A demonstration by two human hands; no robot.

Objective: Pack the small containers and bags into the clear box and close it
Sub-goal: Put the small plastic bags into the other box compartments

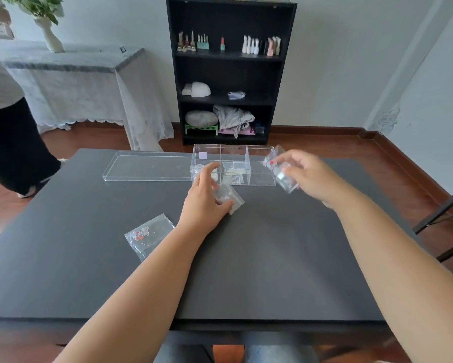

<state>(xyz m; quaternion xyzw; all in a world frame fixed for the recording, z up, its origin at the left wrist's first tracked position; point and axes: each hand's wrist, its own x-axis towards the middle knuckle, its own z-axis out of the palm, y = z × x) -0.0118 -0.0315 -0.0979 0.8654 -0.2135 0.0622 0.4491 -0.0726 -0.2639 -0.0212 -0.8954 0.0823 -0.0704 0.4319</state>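
Note:
The clear box point(259, 149) stands open at the far middle of the dark table, split by clear dividers. Small round containers and a few flat bags lie in its left and middle compartments. Its clear lid point(146, 166) lies flat to the left of it. My left hand point(207, 200) grips a small clear bag point(233, 197) just in front of the box. My right hand point(306, 174) holds another clear bag point(283, 176) with a red speck above the box's right end. A third bag point(149, 234) with red and white beads lies on the table at the left.
The dark table point(285, 258) fills the lower view. A black shelf point(230, 58) with nail polish bottles stands behind it. A person stands at the far left by a cloth-covered side table point(70, 74). A black chair frame point(442, 213) shows at the right.

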